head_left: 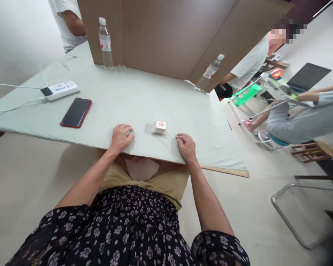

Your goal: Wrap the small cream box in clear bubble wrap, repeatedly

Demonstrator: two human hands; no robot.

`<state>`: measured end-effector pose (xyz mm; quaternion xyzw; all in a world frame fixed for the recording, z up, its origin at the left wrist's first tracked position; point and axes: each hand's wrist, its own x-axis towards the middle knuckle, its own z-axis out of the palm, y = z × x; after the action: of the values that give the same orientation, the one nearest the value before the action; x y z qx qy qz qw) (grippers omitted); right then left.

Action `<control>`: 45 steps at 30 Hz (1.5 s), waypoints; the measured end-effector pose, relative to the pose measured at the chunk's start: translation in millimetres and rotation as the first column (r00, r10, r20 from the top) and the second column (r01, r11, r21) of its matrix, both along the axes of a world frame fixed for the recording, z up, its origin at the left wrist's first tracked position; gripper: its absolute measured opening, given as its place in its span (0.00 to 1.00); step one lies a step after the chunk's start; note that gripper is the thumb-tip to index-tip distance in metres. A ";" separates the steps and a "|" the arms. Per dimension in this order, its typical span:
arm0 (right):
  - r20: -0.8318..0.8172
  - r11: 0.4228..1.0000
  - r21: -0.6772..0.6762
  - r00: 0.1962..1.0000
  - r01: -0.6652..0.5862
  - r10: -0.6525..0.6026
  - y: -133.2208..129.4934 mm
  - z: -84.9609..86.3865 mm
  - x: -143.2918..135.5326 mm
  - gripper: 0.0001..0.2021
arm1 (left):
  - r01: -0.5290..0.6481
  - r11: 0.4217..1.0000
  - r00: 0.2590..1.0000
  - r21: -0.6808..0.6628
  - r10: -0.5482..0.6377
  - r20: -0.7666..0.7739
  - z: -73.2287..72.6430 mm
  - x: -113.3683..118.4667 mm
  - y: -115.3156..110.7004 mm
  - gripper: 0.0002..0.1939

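Your left hand (122, 137) and right hand (187, 146) rest curled on the table (127, 99) (whether they're gripping anything, I can't tell), and there's the small box (159, 127), sitting between them!

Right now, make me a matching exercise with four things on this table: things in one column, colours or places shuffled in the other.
1. Small box
2. Phone
3. Cardboard panel
4. Cloth

A. Pale green
B. Brown, upright at the far side
C. Between the left hand and right hand
D. Dark screen, red edge

Pairs: 1-C, 2-D, 3-B, 4-A
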<state>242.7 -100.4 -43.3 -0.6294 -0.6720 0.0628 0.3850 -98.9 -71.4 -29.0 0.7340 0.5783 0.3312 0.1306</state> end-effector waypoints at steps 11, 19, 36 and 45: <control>-0.011 1.000 -0.011 1.000 -0.002 0.002 0.6 2.3 -0.9 0.09 | 0.010 1.000 0.999 -0.012 -0.009 0.033 -0.5 -0.6 0.1 0.09; -0.055 1.000 -0.013 0.998 -0.014 0.014 -6.5 4.8 -3.3 0.08 | 0.039 0.997 0.999 -0.067 -0.040 -0.006 5.6 -0.8 0.8 0.12; -0.230 0.834 -0.075 0.823 -0.547 0.519 82.1 29.2 -30.2 0.42 | 0.576 0.801 0.817 -0.162 -0.553 0.164 28.0 80.0 80.6 0.46; -0.245 0.874 -0.057 0.856 -0.482 0.456 134.3 19.1 -35.4 0.36 | 0.464 0.881 0.880 -0.088 -0.448 0.154 11.8 86.6 120.7 0.43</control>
<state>207.3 33.9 -24.3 -0.4566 -0.7528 0.2643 0.3935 -12.3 49.3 -17.2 0.8172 0.3985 0.3018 0.2868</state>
